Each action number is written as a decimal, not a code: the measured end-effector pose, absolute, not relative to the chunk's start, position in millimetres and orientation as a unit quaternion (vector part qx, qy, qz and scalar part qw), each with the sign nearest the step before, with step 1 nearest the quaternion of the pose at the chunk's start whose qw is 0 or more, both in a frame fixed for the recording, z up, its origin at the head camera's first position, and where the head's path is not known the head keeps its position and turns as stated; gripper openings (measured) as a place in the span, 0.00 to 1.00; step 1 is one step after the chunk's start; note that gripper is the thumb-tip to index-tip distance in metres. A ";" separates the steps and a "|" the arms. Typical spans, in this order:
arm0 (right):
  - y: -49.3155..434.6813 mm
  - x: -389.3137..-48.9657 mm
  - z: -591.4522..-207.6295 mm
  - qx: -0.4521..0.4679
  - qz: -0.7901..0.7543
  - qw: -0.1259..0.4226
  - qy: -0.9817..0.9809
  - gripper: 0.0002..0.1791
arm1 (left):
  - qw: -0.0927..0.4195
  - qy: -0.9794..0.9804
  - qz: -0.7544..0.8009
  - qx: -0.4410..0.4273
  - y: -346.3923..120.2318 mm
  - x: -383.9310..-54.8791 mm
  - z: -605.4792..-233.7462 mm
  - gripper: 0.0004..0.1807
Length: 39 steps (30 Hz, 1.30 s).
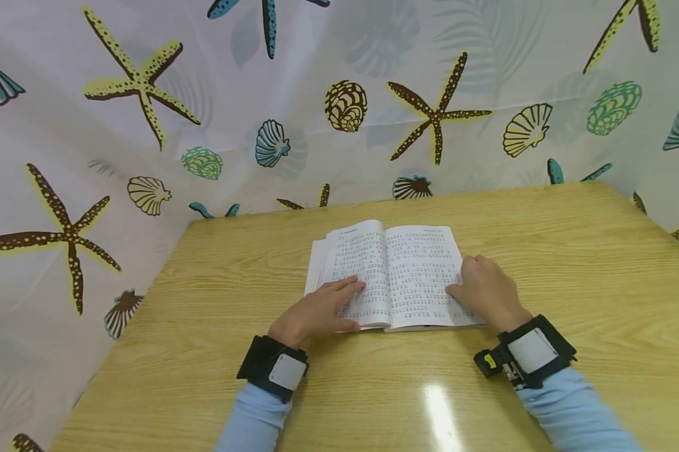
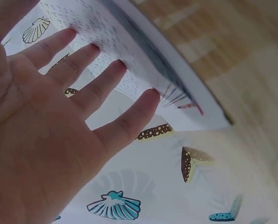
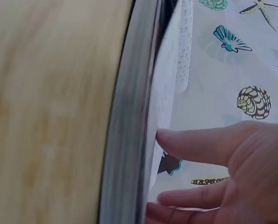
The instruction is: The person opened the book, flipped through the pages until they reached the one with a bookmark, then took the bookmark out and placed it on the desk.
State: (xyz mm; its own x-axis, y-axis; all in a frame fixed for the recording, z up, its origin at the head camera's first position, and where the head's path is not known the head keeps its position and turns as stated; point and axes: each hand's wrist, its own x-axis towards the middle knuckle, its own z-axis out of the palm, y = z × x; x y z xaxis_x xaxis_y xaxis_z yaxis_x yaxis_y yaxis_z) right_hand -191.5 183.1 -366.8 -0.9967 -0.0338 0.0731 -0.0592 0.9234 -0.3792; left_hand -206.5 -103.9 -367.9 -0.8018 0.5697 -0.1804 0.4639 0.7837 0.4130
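An open book (image 1: 421,263) with printed white pages lies on the wooden table. My left hand (image 1: 319,311) rests on the lower part of its left page, fingers spread and nearly straight. In the left wrist view the fingertips (image 2: 151,97) of that hand touch the page. At the right edge of the book, my right hand (image 1: 491,294) has its thumb on the right page and its other fingers curled at the edge. The right wrist view shows the thumb (image 3: 190,143) against the page and the thick page block (image 3: 129,121) beside it.
The wooden table (image 1: 232,263) extends around the book on all sides. Behind it and at both sides hangs a white cloth (image 1: 226,81) printed with starfish and shells. Both wrists wear black straps, the right one (image 1: 534,351) with a small camera.
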 end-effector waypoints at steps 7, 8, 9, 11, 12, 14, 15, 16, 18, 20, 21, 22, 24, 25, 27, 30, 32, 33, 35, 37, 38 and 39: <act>189.2 -191.8 -369.5 0.008 0.204 -0.006 -0.979 0.17 | 0.153 0.933 0.178 0.272 -102.7 -206.3 -368.0 0.40; 189.5 -192.4 -369.4 0.007 0.209 -0.008 -0.978 0.17 | 0.153 0.933 0.177 0.272 -102.7 -206.3 -368.0 0.40; 190.0 -193.3 -369.1 0.004 0.211 -0.009 -0.978 0.17 | 0.152 0.933 0.177 0.272 -102.8 -206.2 -368.0 0.40; 191.1 -193.9 -368.8 -0.003 0.210 -0.012 -0.978 0.17 | 0.151 0.934 0.177 0.272 -102.6 -206.2 -367.8 0.40; 191.7 -193.7 -368.9 -0.006 0.207 -0.014 -0.978 0.18 | 0.151 0.934 0.176 0.272 -102.4 -206.3 -367.7 0.40; 192.9 -193.1 -369.7 -0.008 0.198 -0.017 -0.980 0.19 | 0.151 0.934 0.177 0.272 -102.4 -206.4 -368.0 0.40; 193.5 -192.8 -369.7 -0.008 0.193 -0.017 -0.981 0.19 | 0.151 0.934 0.178 0.271 -102.4 -206.4 -368.3 0.40; 193.8 -192.2 -369.7 -0.007 0.191 -0.018 -0.981 0.20 | 0.151 0.934 0.178 0.271 -102.5 -206.3 -368.6 0.40; 194.4 -191.8 -369.7 -0.007 0.191 -0.018 -0.981 0.21 | 0.151 0.934 0.180 0.270 -102.5 -206.2 -368.9 0.40; 194.6 -192.1 -368.6 -0.009 0.197 -0.015 -0.980 0.20 | 0.151 0.934 0.180 0.269 -102.5 -206.0 -368.7 0.40; 194.5 -192.2 -367.9 -0.011 0.202 -0.013 -0.979 0.20 | 0.151 0.934 0.180 0.268 -102.5 -205.9 -368.6 0.39; 194.3 -192.3 -367.1 -0.014 0.207 -0.009 -0.978 0.20 | 0.151 0.934 0.181 0.269 -102.5 -205.8 -368.4 0.39; 194.1 -192.6 -365.8 -0.015 0.222 0.008 -0.975 0.17 | 0.150 0.934 0.180 0.270 -102.2 -205.9 -367.8 0.39; 193.9 -192.5 -365.3 -0.011 0.233 0.024 -0.972 0.16 | 0.150 0.934 0.180 0.270 -102.1 -206.0 -367.6 0.39; 193.4 -192.4 -364.9 0.002 0.256 0.067 -0.964 0.13 | 0.151 0.933 0.180 0.271 -102.0 -206.0 -367.3 0.39; 192.7 -192.8 -365.0 0.040 0.271 0.140 -0.951 0.09 | 0.150 0.934 0.178 0.272 -101.7 -206.2 -366.9 0.40; 192.5 -192.8 -365.4 0.061 0.262 0.172 -0.948 0.09 | 0.150 0.934 0.177 0.271 -101.6 -206.1 -366.7 0.40; 192.7 -192.6 -365.5 0.069 0.254 0.182 -0.947 0.09 | 0.149 0.934 0.177 0.271 -101.7 -206.0 -366.8 0.40; 193.3 -192.6 -365.9 0.079 0.236 0.192 -0.949 0.09 | 0.149 0.934 0.176 0.272 -101.7 -205.9 -366.9 0.40; 194.0 -192.4 -366.1 0.081 0.220 0.192 -0.953 0.09 | 0.148 0.934 0.176 0.272 -101.7 -205.7 -367.0 0.40; 194.3 -192.4 -366.3 0.080 0.215 0.191 -0.954 0.09 | 0.148 0.934 0.177 0.272 -101.6 -205.6 -367.2 0.40; 194.6 -192.7 -366.5 0.078 0.214 0.189 -0.955 0.09 | 0.148 0.934 0.177 0.272 -101.6 -205.6 -367.4 0.40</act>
State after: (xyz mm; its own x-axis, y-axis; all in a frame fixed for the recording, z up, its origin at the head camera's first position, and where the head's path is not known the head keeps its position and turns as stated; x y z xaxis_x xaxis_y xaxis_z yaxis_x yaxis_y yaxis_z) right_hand -192.7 194.6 -366.5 -0.9162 -0.0686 0.3947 -0.2303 0.8963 -0.3789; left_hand -205.6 -101.6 -367.4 -0.8086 0.5602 -0.1796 0.4555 0.7894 0.4116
